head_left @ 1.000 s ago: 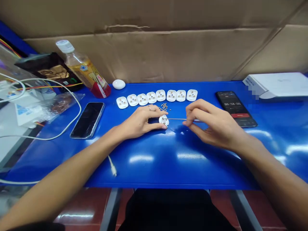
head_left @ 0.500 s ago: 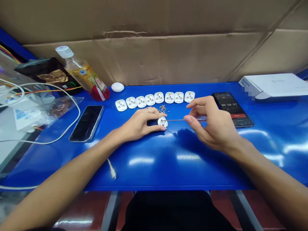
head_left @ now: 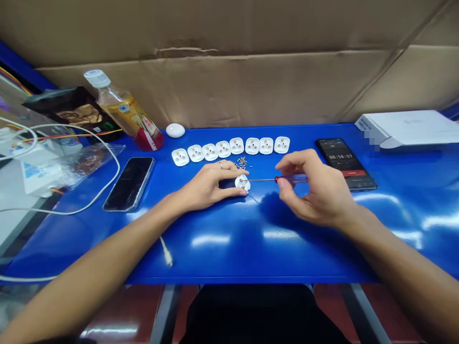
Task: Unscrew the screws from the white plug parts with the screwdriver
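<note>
My left hand [head_left: 211, 186] grips a small white plug part [head_left: 243, 183] on the blue table, thumb at its near side and fingers at its far side. A screwdriver [head_left: 261, 180] with a thin metal shaft and a clear and red handle lies nearly level in my right hand [head_left: 313, 188], its tip at the metal fittings of the part. Just beyond sits a small pile of screws [head_left: 242, 163]. Several white plug pieces with brass-coloured contacts, one of them at the right end [head_left: 282, 145], form a curved row behind.
A phone [head_left: 129, 184] and a tilted bottle [head_left: 125, 112] are at the left, near white cables. A second phone [head_left: 347, 164] showing a timer and a white box [head_left: 409, 126] are at the right. A cable connector [head_left: 168, 257] lies near the front edge.
My right thumb and fingers have shifted slightly on the screwdriver handle, and its red collar now shows. My left hand keeps its hold on the white part.
</note>
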A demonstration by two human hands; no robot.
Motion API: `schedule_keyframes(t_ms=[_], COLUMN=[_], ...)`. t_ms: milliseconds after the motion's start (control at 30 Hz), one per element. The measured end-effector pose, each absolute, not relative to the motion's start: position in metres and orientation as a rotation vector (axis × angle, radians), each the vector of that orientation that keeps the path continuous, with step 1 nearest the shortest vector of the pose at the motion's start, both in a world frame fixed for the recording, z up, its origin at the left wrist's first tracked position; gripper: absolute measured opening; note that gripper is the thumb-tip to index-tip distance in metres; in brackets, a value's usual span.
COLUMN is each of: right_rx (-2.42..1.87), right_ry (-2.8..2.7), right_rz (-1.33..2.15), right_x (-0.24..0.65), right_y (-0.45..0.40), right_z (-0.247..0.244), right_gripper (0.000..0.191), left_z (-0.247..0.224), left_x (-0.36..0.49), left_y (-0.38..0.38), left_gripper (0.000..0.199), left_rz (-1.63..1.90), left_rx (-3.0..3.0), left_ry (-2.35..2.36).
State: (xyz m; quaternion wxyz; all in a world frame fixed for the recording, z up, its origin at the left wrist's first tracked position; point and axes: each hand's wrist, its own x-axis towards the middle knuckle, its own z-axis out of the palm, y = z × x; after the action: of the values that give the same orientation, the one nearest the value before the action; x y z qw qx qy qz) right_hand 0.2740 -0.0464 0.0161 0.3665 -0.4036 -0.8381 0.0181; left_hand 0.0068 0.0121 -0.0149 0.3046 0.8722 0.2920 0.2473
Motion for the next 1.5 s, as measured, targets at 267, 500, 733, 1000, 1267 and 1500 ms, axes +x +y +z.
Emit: schedule_keyframes(t_ms=[267, 500, 733, 1000, 1267, 1500], right_rx=[-1.073, -1.075, -0.963, -0.922, -0.973, -0.964], right_ry=[-2.148, -2.157, -2.174, -2.201, -2.203, -2.201], right_rz=[0.022, -0.079, -0.035, -0.044, -0.124, -0.081], right_x=[0.2738, 0.2703, 0.2722, 0.2727, 0.2742, 0.2702], right_y=[-0.0464, -0.0469, -0.045, -0.0456, -0.0451, -0.0465], right_z=[0.0166, 0.0168, 0.0158, 0.0166, 0.0155, 0.0169], right_gripper=[0.015, 0.014, 0.019, 0.015, 0.01, 0.024], left_z=[-0.0152, -0.0156, -0.015, -0.0146, -0.0156, -0.0136], left_x=[0.0064, 0.0065, 0.0066, 0.0064, 0.006, 0.0055], left_y=[0.0118, 0.0114, 0.0112, 0.0113, 0.0116, 0.0117], left_gripper=[0.046, 0.045, 0.047, 0.047, 0.048, 0.048], left_rz=[0.646, 0.64, 0.635, 0.622, 0.61, 0.585], left_rx=[2.314, 2.304, 2.295, 2.308, 2.303, 2.299], left_ry=[0.769, 0.765, 0.755, 0.758, 0.76, 0.756])
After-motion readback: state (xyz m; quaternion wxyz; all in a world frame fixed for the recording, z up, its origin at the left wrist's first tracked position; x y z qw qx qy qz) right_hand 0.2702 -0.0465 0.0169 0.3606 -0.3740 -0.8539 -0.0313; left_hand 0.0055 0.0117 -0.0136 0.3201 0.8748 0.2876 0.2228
